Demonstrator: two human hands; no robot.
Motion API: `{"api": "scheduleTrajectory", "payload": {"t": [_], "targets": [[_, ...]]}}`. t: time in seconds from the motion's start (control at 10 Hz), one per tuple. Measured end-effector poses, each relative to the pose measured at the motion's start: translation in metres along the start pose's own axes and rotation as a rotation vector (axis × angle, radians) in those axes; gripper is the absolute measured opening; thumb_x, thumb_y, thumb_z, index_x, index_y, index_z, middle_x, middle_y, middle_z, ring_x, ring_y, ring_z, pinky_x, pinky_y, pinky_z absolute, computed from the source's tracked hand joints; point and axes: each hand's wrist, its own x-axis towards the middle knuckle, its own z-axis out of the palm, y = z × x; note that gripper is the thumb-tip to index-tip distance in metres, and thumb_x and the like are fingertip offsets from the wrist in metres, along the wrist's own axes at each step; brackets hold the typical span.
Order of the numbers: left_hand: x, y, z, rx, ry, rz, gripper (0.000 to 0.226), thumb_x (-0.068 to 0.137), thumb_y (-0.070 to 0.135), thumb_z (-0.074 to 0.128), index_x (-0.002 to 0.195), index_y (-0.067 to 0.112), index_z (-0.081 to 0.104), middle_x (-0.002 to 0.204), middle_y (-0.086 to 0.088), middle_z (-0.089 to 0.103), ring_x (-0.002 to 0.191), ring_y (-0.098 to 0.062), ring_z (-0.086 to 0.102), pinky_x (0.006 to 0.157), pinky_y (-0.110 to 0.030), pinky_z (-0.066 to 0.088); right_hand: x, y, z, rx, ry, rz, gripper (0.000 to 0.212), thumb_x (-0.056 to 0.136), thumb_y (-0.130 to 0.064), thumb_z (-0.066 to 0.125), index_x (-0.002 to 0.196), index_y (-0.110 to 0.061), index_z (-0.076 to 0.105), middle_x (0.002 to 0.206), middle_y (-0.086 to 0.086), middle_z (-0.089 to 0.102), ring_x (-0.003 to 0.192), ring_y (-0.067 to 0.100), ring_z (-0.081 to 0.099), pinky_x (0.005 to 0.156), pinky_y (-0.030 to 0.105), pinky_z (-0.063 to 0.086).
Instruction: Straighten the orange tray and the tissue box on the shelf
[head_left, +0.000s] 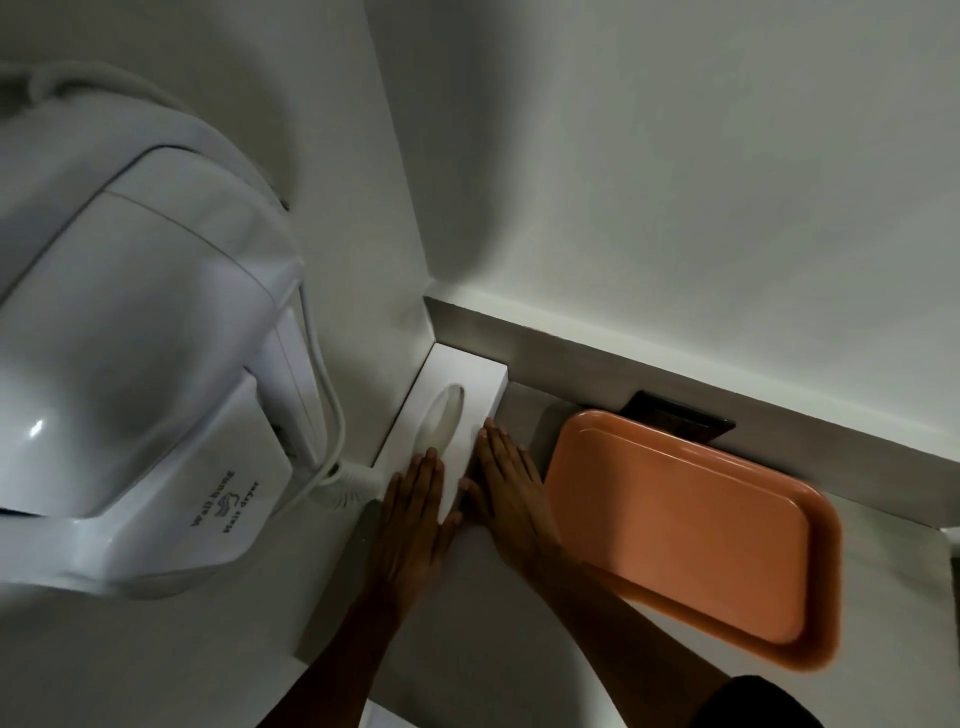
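Hands (415, 512) flat on tissue box (452, 400), orange tray (696, 530) beside

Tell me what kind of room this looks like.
Probably a bathroom, perhaps in a hotel. A wall-hung hair dryer is mounted beside a narrow shelf that carries a white tissue box and an orange tray, with plain white walls around them.
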Motion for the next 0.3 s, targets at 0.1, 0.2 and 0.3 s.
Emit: {"api": "scheduleTrajectory", "payload": {"t": [0.1, 0.2, 0.3], "targets": [[0.001, -0.001, -0.009, -0.123, 0.035, -0.052, 0.071, 0.111, 0.051, 0.036, 0.157, -0.001, 0.048, 0.169, -0.021, 0.043, 0.159, -0.038, 0.041, 0.127, -0.062, 0.039, -0.015, -0.004, -0.009, 0.056, 0.026, 0.018, 0.068, 0.121, -0.043, 0.038, 0.179, -0.018, 0.011, 0.184, -0.006, -0.003, 0.17, 0.01, -0.007, 0.143, 0.039, 0.006], [0.007, 0.001, -0.022, -0.212, 0.08, -0.061, 0.065, 0.113, 0.045, 0.032, 0.163, 0.003, 0.04, 0.175, -0.016, 0.035, 0.165, -0.033, 0.032, 0.134, -0.055, 0.03, -0.025, -0.009, -0.018, 0.1, 0.132, 0.047, 0.066, 0.121, -0.04, 0.039, 0.179, -0.022, 0.013, 0.186, -0.006, 0.003, 0.171, 0.009, 0.0, 0.143, 0.038, 0.01], [0.023, 0.02, -0.042, -0.195, 0.18, -0.063, 0.056, 0.11, 0.023, 0.052, 0.16, -0.001, 0.044, 0.171, -0.019, 0.04, 0.162, -0.035, 0.037, 0.125, -0.059, 0.042, -0.037, -0.023, -0.032, 0.098, 0.319, 0.065, 0.063, 0.121, -0.033, 0.044, 0.177, -0.019, 0.022, 0.185, -0.005, 0.013, 0.172, 0.011, 0.013, 0.142, 0.039, 0.018]]}}
